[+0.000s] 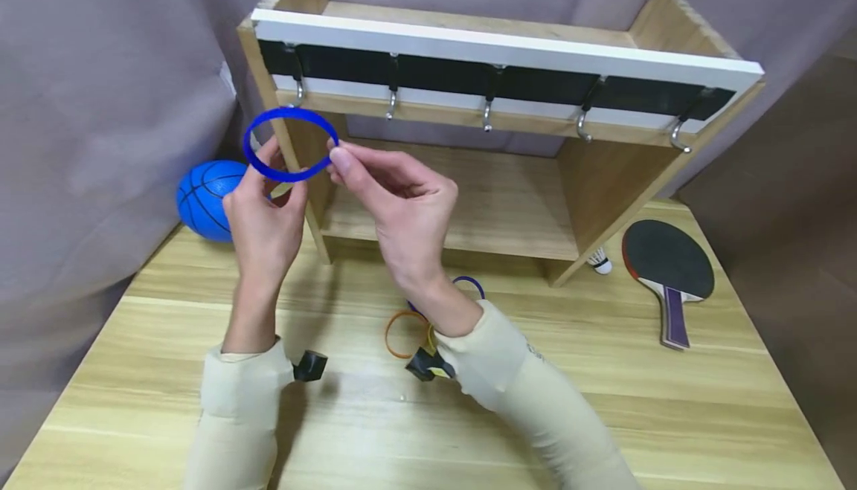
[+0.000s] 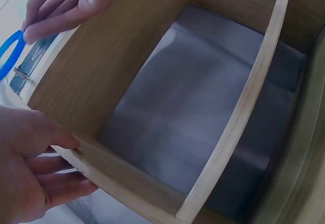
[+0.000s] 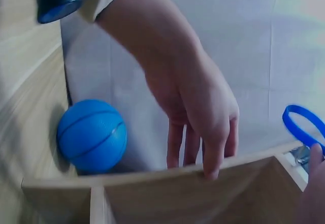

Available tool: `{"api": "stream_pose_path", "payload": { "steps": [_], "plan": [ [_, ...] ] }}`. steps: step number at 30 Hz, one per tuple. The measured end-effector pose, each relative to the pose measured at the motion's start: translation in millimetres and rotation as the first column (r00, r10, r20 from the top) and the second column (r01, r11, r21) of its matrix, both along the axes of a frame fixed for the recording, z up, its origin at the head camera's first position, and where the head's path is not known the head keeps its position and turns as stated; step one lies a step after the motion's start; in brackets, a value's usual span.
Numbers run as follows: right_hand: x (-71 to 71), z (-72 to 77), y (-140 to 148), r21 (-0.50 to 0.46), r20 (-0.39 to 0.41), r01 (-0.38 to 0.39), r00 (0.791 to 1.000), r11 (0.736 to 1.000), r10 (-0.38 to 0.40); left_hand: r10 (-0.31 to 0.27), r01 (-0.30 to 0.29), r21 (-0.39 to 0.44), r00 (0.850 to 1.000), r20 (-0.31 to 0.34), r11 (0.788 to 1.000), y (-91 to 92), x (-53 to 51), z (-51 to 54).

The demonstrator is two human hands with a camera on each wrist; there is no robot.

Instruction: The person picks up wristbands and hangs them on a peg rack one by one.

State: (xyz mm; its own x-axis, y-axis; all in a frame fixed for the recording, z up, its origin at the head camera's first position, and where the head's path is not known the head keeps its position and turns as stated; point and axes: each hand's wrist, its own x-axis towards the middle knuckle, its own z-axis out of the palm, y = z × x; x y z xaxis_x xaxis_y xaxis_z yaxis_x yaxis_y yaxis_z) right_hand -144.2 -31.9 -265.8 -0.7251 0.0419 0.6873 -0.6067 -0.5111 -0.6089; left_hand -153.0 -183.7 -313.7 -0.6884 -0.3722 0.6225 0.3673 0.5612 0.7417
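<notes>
My right hand point(image 1: 418, 215) pinches a blue ring point(image 1: 288, 113) between thumb and fingertips. The ring is held up in front of the leftmost metal hook point(image 1: 298, 94) of a wooden shelf point(image 1: 442, 185). In the head view I cannot tell whether ring and hook touch. My left hand point(image 1: 264, 218) grips the shelf's left side panel. The left wrist view shows the left thumb point(image 2: 66, 140) on the panel's inner side and the fingers outside it. More rings lie on the table behind my right wrist, among them an orange ring point(image 1: 387, 337), partly hidden by the forearm.
Several hooks line the shelf's white front rail point(image 1: 509, 40). A blue ball point(image 1: 204, 200) sits left of the shelf. To its right lie a shuttlecock point(image 1: 600, 262) and a table tennis paddle point(image 1: 669, 259). Grey curtain point(image 1: 114, 103) hangs behind and at the left.
</notes>
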Motion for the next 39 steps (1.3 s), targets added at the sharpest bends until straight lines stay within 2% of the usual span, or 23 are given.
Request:
{"api": "stream_pose_path", "payload": {
  "steps": [5,10,17,29,35,39],
  "plan": [
    [-7.8,3.1,-13,-0.071,-0.003,0.049,0.999,0.996,-0.050,0.000,0.000,-0.006,1.000,-0.004,1.000,1.6,-0.7,1.4],
    [-14.1,3.5,-16,-0.083,-0.009,0.068,0.998,0.994,-0.069,0.000,0.000,-0.003,1.000,-0.006,1.000,1.2,0.0,2.2],
    [-18.8,0.2,-15,-0.055,-0.018,0.105,0.994,0.993,-0.106,-0.012,0.013,0.034,1.000,-0.016,0.999,2.0,-0.6,2.1],
    [-23.0,-6.7,-11,-0.024,-0.003,0.125,0.992,0.992,-0.125,-0.003,0.004,0.034,1.000,-0.009,0.999,3.6,-2.0,1.9],
    [-20.2,-9.0,-5,0.008,0.011,0.184,0.983,0.983,-0.184,-0.004,0.004,0.012,1.000,-0.008,1.000,2.9,0.6,2.5],
    [-15.4,-12.0,12,0.036,0.001,0.249,0.969,0.968,-0.249,-0.001,0.001,-0.004,1.000,-0.028,1.000,2.4,0.7,2.0]
  ]
}}
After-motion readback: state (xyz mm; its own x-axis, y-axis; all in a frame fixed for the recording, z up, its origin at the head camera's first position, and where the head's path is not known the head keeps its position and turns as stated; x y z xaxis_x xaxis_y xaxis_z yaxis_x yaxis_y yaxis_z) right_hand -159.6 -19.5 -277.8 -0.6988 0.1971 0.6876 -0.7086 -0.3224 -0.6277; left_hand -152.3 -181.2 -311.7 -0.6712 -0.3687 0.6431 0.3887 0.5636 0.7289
